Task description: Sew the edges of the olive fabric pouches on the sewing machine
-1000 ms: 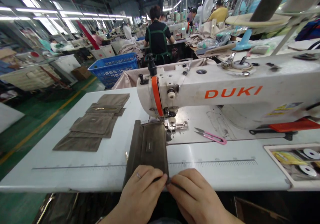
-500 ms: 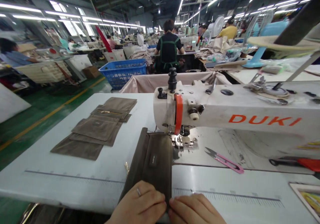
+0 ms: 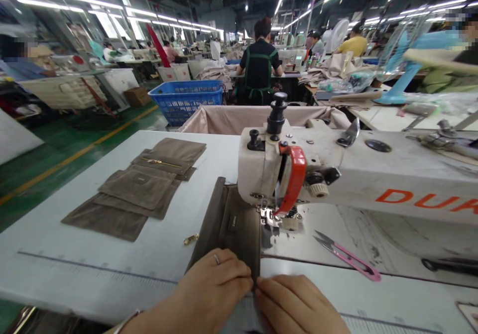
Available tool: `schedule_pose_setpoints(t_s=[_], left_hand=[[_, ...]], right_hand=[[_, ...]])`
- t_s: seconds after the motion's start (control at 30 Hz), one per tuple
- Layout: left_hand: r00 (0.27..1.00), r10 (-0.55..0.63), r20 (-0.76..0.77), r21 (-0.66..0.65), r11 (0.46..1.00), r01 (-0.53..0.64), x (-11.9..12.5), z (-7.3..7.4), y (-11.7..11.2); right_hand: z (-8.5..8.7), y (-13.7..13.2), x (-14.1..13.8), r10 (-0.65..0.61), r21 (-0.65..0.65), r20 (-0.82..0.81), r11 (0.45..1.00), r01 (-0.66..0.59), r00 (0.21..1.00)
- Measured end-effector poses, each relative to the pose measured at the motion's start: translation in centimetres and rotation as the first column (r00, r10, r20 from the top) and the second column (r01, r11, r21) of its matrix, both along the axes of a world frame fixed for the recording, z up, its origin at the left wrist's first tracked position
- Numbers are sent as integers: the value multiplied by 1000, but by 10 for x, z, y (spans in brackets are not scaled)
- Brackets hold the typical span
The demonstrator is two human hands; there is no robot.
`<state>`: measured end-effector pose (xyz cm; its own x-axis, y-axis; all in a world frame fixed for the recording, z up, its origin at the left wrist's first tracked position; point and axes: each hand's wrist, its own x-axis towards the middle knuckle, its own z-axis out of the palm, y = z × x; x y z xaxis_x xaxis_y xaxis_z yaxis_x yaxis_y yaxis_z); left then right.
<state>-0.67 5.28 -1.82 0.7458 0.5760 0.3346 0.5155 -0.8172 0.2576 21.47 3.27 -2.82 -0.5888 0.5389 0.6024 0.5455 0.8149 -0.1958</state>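
A dark brown fabric panel with a small label lies on the sewing machine's bed, its right edge at the lit presser foot. My left hand, with a ring on one finger, is closed on the near part of the panel. Beside it, my right hand pinches the panel's near right edge, the two hands' fingertips almost touching. A gold zipper pull sticks out at the panel's left side. The white sewing machine head with its orange lever stands just beyond.
Overlapping brown pouch pieces, one with a gold zipper, lie on the left of the white table. Pink-handled thread snips rest on the right. A blue basket and a cloth-lined bin stand behind. A person sits further back.
The panel has moved forward along the presser foot, its label now nearly level with the foot. Both hands have moved forward with it, still gripping. The camera view has shifted slightly.
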Motion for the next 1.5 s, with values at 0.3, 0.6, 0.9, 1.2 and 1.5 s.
schedule_pose_setpoints(t_s=[0.3, 0.6, 0.9, 1.2, 1.5], left_hand=[[999, -44, 8, -25, 999, 45, -2, 27, 33], [999, -5, -54, 77, 997, 9, 0, 19, 63], [998, 52, -35, 50, 997, -50, 2, 23, 94], [987, 119, -109, 113, 988, -107, 5, 18, 111], [984, 172, -50, 53, 984, -170, -1, 8, 115]], right_hand=[[13, 23, -1, 33, -119, -15, 992, -35, 999], [30, 47, -3, -3, -243, 54, 970, 15, 999], [18, 66, -2, -97, -176, 117, 978, 116, 988], [17, 70, -3, -87, -156, 28, 984, 90, 996], [17, 70, -4, -71, -191, 6, 979, 71, 997]])
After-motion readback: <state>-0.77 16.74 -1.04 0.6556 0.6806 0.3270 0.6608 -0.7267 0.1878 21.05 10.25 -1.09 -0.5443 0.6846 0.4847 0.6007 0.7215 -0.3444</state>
